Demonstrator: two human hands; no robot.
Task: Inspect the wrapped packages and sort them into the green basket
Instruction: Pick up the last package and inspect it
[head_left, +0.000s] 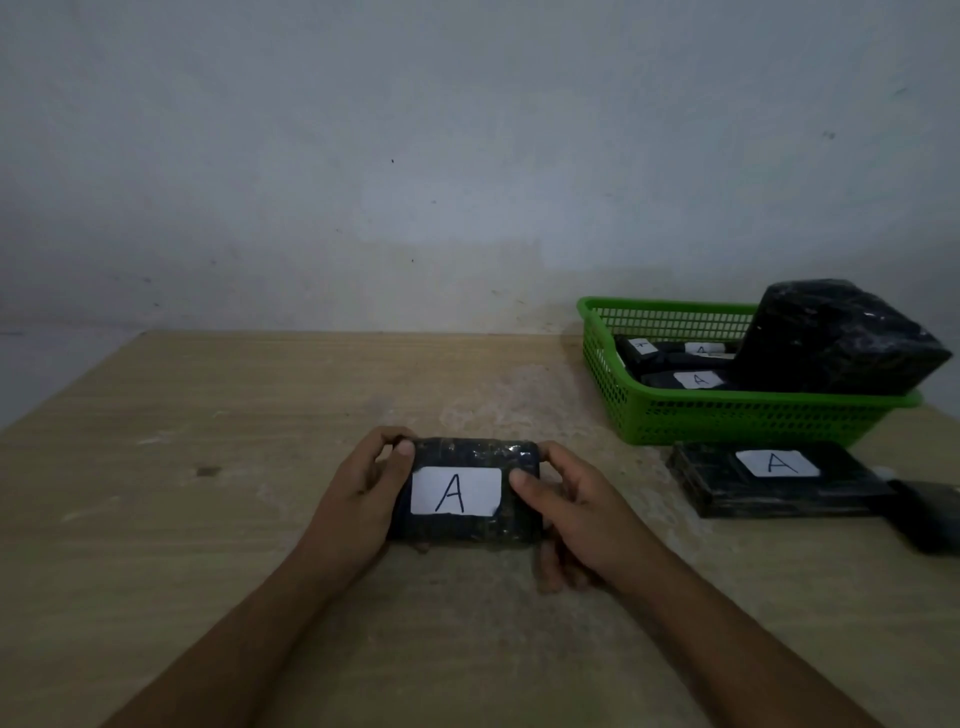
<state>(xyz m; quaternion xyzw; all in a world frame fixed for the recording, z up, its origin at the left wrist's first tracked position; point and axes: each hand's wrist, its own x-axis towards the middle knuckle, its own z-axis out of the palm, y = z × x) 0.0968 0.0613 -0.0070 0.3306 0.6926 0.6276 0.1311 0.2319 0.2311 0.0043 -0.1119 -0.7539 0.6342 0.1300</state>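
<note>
**Labelled package gripped at both ends, left of the green basket**

Held well left of the green basket (727, 413) and nearer the person: a small package (467, 530) in dark, glossy wrap, lying lengthwise between two bare hands. Just above the worktop (208, 519) or resting on it, cannot tell which. On its upper face, a white label (456, 491) with a handwritten "A".

Left hand (363, 488) clasped round the end farther from the basket, thumb (405, 452) on the upper face, fingers (387, 435) curled over the far edge. Right hand (576, 509) clasped round the end nearer the basket, thumb pressed just beside the label, remaining fingers curled underneath. Both hands grasping the package.

Inside the basket, at its right end: one bulky package (836, 338) in the same dark wrap, tilted and rising above the rim. Beside it, lower in the basket: several flatter packages (675, 379) with white labels, some of them marked "A".

Just in front of the basket, on the worktop: one flat package (769, 488), label "A" up. Touching or just beside its right end, a dark object (930, 514), too dim to identify.

Behind the basket, a plain pale wall (415, 156).
</note>
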